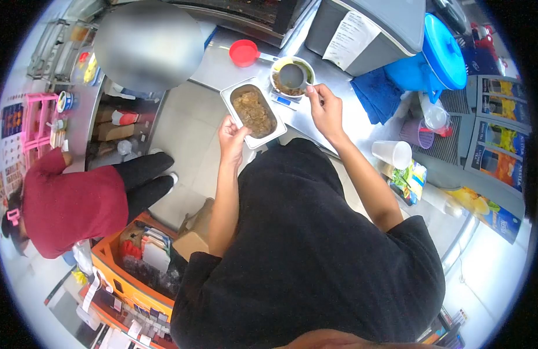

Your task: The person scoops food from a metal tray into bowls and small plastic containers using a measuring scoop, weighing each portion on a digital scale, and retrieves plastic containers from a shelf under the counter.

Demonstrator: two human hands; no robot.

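Observation:
My left hand (232, 138) grips the lower left rim of a rectangular metal tub (254, 111) filled with a brown, chunky food. To its upper right, a round white container (306, 65) stands on a small scale (284, 100) on the steel counter. A round grey ladle or cup (292, 76) is over that container, with some brown food below it inside. My right hand (326, 110) is closed at the container's right edge, fingers pinched on the ladle's handle.
A red cup (244, 53) sits behind the tub. To the right are a blue cloth (370, 96), a blue lidded container (445, 51), a grey bin (368, 29) and a white cup (392, 154). A person in a red shirt (77, 209) stands at left, by an orange crate (135, 279).

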